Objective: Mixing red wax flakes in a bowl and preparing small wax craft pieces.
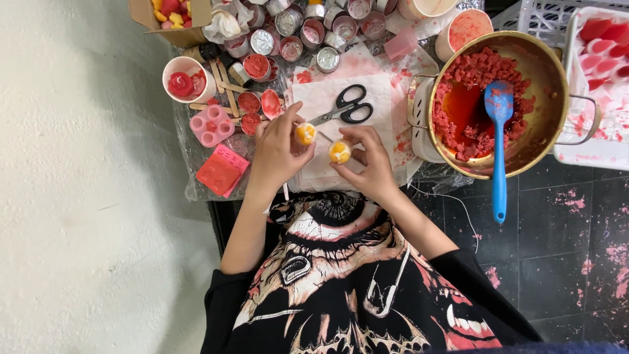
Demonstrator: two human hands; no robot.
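Two hands [325, 151] raised side by side, each pinching a yellow candle [304, 134]

The scene is lit brightly and evenly by soft, diffuse light. Only faint, short shadows are cast beneath the brass pot [498, 98]. A mild sheen is seen on the pot's inner wall. Left of the pot, everything is rendered sharp; no motion blur is noted. Slight wide-angle bending is seen towards the corners.
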